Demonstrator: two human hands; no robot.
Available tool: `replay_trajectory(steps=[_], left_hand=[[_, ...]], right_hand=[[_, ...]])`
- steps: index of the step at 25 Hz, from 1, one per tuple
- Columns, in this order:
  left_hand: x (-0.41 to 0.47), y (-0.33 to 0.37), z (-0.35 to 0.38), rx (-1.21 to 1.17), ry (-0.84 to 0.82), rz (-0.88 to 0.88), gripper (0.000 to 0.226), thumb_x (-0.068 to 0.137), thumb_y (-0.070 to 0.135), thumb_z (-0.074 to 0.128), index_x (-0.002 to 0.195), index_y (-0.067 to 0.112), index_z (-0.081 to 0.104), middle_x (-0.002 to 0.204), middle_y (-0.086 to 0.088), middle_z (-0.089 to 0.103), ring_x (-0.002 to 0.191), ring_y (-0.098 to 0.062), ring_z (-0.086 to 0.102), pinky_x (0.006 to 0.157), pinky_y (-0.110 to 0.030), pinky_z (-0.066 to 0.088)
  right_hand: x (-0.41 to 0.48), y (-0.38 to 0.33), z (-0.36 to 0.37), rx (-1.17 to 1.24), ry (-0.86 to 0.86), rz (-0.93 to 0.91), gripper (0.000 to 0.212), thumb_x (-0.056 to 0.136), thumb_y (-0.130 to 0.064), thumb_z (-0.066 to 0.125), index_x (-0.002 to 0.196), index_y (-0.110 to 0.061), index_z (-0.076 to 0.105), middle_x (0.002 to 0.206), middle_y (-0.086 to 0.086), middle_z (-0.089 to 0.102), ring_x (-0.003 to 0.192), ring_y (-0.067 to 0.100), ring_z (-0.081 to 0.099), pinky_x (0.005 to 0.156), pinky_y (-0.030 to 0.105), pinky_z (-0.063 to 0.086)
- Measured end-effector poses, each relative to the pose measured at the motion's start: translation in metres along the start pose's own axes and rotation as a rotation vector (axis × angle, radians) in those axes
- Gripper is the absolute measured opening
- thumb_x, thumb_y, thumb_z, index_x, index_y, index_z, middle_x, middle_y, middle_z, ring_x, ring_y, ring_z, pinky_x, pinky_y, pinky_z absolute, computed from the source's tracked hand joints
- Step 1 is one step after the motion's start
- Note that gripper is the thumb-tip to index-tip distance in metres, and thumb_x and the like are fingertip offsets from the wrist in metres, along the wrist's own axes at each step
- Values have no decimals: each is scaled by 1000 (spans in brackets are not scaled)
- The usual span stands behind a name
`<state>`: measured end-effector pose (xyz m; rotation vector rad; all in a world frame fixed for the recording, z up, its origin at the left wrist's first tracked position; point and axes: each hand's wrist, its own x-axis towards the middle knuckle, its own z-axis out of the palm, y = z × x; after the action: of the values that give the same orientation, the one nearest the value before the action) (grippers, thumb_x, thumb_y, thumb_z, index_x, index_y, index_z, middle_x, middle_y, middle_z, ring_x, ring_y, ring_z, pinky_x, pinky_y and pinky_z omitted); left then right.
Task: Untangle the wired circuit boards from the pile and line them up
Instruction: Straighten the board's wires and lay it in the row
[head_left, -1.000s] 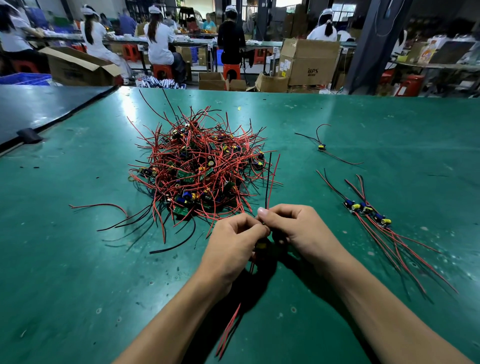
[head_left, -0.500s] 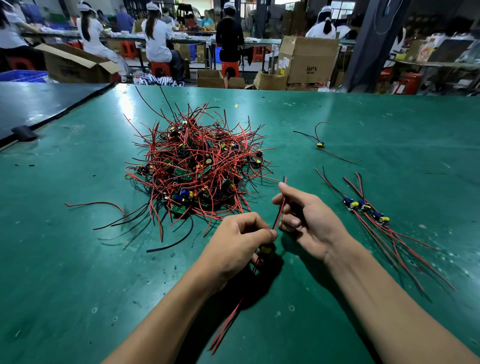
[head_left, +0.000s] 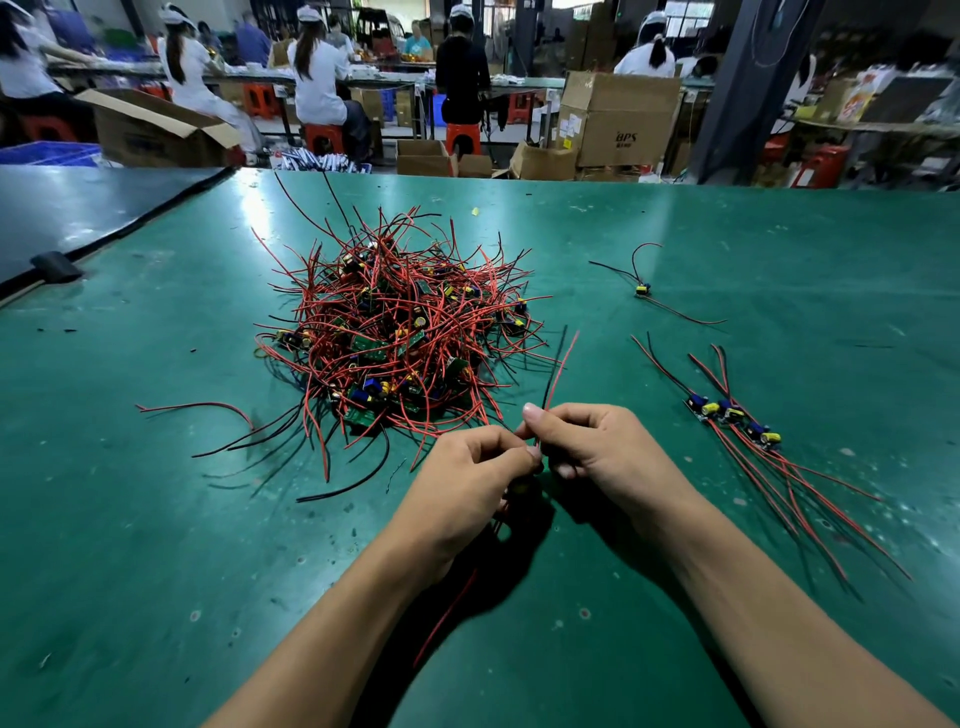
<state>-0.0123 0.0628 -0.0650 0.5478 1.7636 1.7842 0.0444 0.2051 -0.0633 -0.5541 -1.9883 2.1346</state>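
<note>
- Left hand (head_left: 467, 483) is gripping a small wired circuit board (head_left: 521, 488), fingers curled tight round it, just above the green table mat (head_left: 156, 519). The board is mostly hiding under the fingers; only a yellowish bit is showing.
- Right hand (head_left: 597, 452) is pinching that board's thin red-and-black lead pair (head_left: 558, 369) between thumb and forefinger. The leads are sticking up and away toward the pile.
- A red tail lead (head_left: 447, 618) is trailing back under the left wrist.
- Step, as I'm reading it: one board is looking free of the tangle and its leads are getting straightened.
- The tangled pile of red and black wires and green boards (head_left: 395, 343) is sitting just beyond the hands.
- The row of laid-out boards (head_left: 732, 413) is lying to the right, well apart from the pile, wires fanning toward the near edge. A lone wired board (head_left: 642, 290) is sitting farther back.
- Next move is probably calling for carrying it right and laying it beside the row, leads parallel.
</note>
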Motion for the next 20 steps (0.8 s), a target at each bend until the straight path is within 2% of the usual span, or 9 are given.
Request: replay_trajectory(steps=[3, 6, 9, 12, 16, 18, 20], left_hand=[[-1, 2, -1, 34, -58, 23, 19, 89, 10, 66, 70, 12, 66, 59, -3, 59, 55, -18, 52, 57, -28, 41], [-2, 4, -1, 42, -105, 16, 24, 88, 8, 66, 65, 15, 66, 58, -1, 60, 50, -14, 54, 53, -25, 44], [-3, 6, -2, 54, -144, 25, 21, 88, 7, 67, 67, 13, 66, 58, -1, 59, 49, -11, 54, 50, -21, 44], [-3, 6, -3, 108, -163, 40, 16, 87, 10, 69, 71, 11, 67, 60, -1, 61, 52, -10, 53, 51, -19, 42], [-3, 3, -4, 168, -148, 39, 15, 86, 13, 70, 71, 14, 69, 61, 3, 62, 55, -8, 52, 55, -18, 40], [-2, 2, -4, 166, -122, 28, 17, 87, 14, 70, 70, 15, 70, 59, 4, 62, 53, -8, 51, 53, -16, 40], [-2, 1, -2, 92, -69, 6, 17, 90, 18, 67, 76, 10, 71, 59, 4, 61, 50, -7, 52, 50, -17, 42]], right_hand=[[5, -2, -5, 123, 72, 6, 28, 77, -40, 78, 79, -12, 75, 48, 0, 38, 33, 10, 25, 39, 14, 20], [10, -5, -9, 206, 166, -39, 32, 70, -35, 79, 80, -5, 71, 50, -3, 43, 35, 6, 30, 35, 16, 21], [17, -8, -13, 312, 274, -61, 27, 84, -28, 74, 79, -3, 67, 52, -6, 47, 36, 5, 31, 38, 16, 25], [21, -10, -12, 471, 299, 70, 35, 95, -31, 64, 69, -9, 58, 50, -5, 39, 31, 4, 26, 36, 17, 24], [21, -13, -9, 608, 252, 193, 37, 95, -26, 63, 62, -13, 51, 50, -4, 36, 28, 4, 22, 30, 17, 22], [19, -11, -10, 542, 236, 155, 39, 94, -38, 65, 69, -9, 56, 52, -4, 39, 29, 3, 23, 31, 17, 22], [17, -9, -12, 392, 247, 110, 55, 81, -60, 66, 83, -5, 68, 58, -4, 49, 34, 5, 28, 36, 18, 28]])
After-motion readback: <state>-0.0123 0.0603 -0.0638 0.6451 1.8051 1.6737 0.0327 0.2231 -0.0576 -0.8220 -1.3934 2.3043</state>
